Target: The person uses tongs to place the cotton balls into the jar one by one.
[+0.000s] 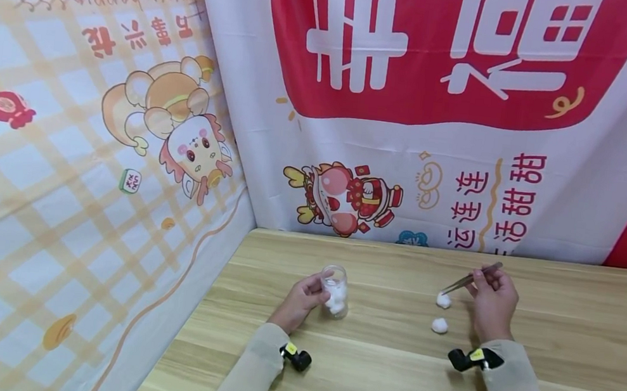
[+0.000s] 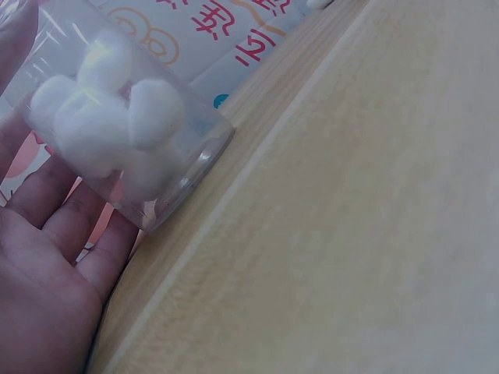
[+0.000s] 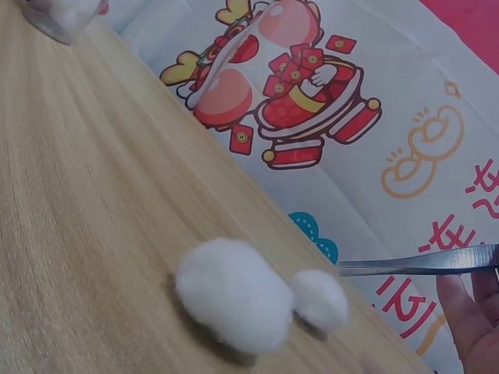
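My left hand (image 1: 302,301) holds a clear cup (image 2: 199,148) upright on the table, thumb on one side and fingers on the other. Several white cotton balls (image 2: 90,128) are piled inside it. On the right, my right hand (image 1: 493,307) pinches metal tweezers (image 1: 471,279), which slant down to the left. Their tips are at the upper edge of the farther cotton ball (image 1: 443,300); whether they grip it I cannot tell. A second cotton ball (image 1: 440,325) lies nearer to me, and looks larger in the right wrist view.
The wood-grain table (image 1: 363,373) reaches back to a printed white and red cloth (image 1: 439,145). A checked cloth (image 1: 89,197) hangs along the left side. Each wrist carries a small black camera.
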